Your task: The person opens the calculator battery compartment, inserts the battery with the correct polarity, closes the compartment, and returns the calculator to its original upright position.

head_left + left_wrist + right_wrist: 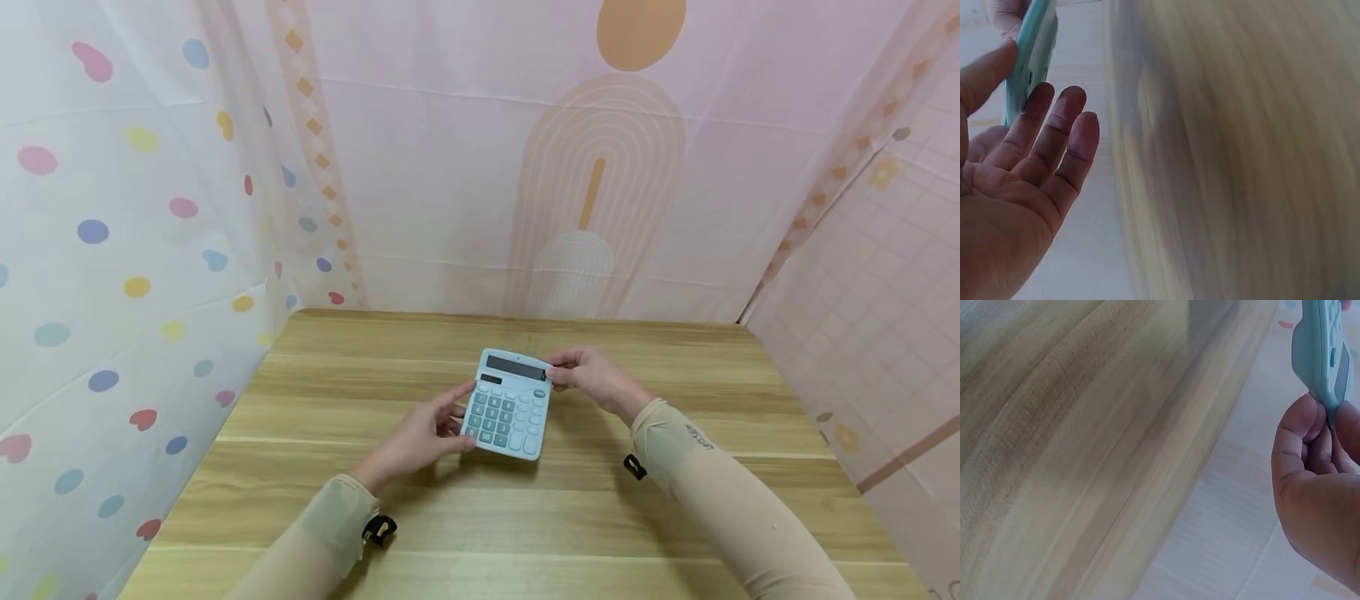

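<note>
A light blue calculator [507, 404] with a dark display strip and grey-blue keys is held up over the wooden table, its keys facing up toward the head camera. My left hand [427, 429] grips its left edge, thumb on the lower left corner and fingers behind; in the left wrist view the calculator [1030, 59] appears edge-on between thumb and fingertips. At the upper right corner, my right hand [596, 379] pinches the calculator beside the display. The right wrist view shows the calculator's corner [1322, 362] between thumb and curled fingers.
The wooden table [360, 358] spreads beneath both arms. A white curtain with coloured dots [90, 275] hangs on the left, and a pale patterned curtain [435, 183] stands behind the table's far edge. Another curtain [892, 333] borders the right side.
</note>
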The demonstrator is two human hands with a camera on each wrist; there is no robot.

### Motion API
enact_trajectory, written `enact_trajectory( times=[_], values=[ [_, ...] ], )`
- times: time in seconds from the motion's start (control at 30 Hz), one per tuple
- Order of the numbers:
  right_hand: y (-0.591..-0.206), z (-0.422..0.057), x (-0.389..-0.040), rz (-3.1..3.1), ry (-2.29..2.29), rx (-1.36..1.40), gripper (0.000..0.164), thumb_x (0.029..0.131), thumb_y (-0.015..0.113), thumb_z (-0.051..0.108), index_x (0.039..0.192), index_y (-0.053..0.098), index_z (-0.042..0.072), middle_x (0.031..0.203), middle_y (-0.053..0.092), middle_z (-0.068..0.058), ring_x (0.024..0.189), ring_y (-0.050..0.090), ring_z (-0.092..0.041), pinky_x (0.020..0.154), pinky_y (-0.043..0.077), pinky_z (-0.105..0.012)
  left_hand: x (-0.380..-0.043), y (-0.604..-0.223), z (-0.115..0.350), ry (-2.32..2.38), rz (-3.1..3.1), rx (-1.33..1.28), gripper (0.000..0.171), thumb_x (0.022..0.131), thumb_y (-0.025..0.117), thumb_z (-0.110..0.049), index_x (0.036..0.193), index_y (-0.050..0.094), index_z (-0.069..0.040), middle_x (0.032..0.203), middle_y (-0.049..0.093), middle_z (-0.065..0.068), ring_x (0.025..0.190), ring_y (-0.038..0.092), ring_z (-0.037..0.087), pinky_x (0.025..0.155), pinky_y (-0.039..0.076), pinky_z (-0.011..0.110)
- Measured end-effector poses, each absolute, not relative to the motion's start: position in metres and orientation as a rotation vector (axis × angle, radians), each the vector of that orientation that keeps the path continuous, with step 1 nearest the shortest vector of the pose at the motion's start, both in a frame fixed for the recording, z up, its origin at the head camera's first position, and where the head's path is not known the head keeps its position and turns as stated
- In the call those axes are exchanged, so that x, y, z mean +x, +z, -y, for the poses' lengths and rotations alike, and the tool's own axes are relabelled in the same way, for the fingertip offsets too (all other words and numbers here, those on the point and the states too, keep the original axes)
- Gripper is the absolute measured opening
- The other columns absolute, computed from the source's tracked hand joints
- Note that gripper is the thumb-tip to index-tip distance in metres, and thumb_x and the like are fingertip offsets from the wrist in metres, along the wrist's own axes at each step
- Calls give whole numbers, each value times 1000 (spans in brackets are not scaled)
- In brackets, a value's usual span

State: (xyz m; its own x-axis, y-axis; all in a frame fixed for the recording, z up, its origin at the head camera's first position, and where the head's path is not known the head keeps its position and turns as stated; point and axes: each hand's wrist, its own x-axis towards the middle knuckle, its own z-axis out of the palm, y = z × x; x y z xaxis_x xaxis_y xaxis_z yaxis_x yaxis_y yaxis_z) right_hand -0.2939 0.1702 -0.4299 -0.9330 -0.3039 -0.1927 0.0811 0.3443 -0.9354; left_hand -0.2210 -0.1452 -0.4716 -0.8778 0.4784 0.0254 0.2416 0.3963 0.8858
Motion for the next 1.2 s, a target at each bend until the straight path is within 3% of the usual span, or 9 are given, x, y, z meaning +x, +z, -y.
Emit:
enact_trajectory(
  times=[0.3,0.57,0.8,1.03,1.2],
  values=[
    [-425,-163,-293,-2253,-1597,-232,35,104,67,3,136,67,-9,111,80,-12,89,72,-13,109,54,-59,-224,-471,151,1530,-2268,601,94,91,83,-4,169,32,-17,136,69,24,109,75,25,88,63,26],
    [-425,-161,-294,-2259,-1621,-244,34,105,66,4,135,66,-12,101,79,-4,92,72,-21,104,57,-52,-225,-470,150,1649,-2149,507,95,91,82,1,170,32,-17,140,66,27,105,75,21,85,64,27],
    [-427,-160,-295,-2276,-1625,-284,34,105,65,6,135,66,-10,99,78,1,89,69,-14,98,59,-44,-225,-473,150,1753,-2030,431,97,90,82,3,170,32,-19,145,63,27,108,76,20,86,63,27],
    [-428,-159,-296,-2305,-1622,-258,35,106,65,8,138,66,-5,109,79,-6,89,69,-10,99,59,-44,-226,-475,149,1822,-1926,379,99,89,82,5,170,31,-20,149,60,28,111,76,20,89,64,28],
    [-430,-159,-292,-2299,-1635,-284,44,106,65,7,149,60,2,119,78,-15,95,71,-12,103,58,-52,-226,-477,146,1885,-1867,349,99,90,80,7,170,29,-20,151,58,29,111,75,18,91,63,28]
  ],
)
